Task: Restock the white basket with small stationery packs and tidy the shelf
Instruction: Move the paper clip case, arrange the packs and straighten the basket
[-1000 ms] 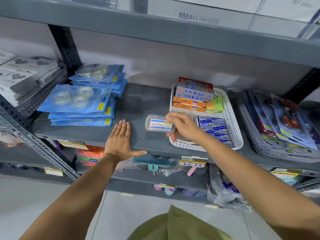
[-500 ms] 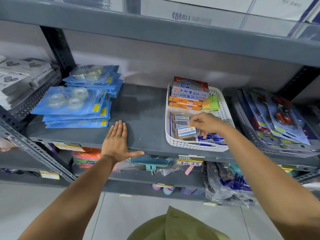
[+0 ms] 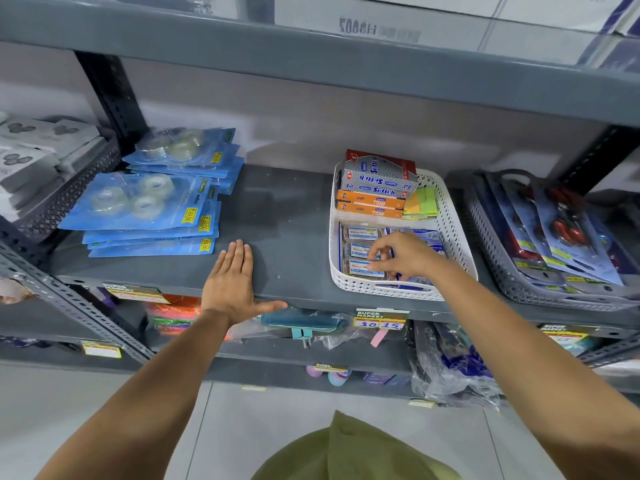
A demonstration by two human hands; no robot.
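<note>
- White plastic basket [image 3: 453, 216] sits on the grey shelf [image 3: 287, 216], its long axis running front to back, a short end facing the person.
- Three small clear packs with blue-and-white labels lie in a column in the basket's front left part, each with its long axis across the basket; the nearest pack [image 3: 363, 268] is just inside the front wall.
- Right hand [image 3: 405, 254] is inside the basket, its fingertips [image 3: 374, 258] curled down onto the nearest pack and the one behind it; the grip is narrow, and I cannot tell whether it pinches a pack or only presses on it.
- Left hand [image 3: 232, 282] lies flat on the shelf's front edge, fingers straight and together, thumb spread along the lip, holding nothing.
- Blue tape cards [image 3: 145, 202] are stacked to the left; grey and orange boxes [image 3: 375, 188] fill the basket's back.
- One second ago the right hand held this pack outside the basket's left wall; now it lies inside. The left hand has not moved.
</note>
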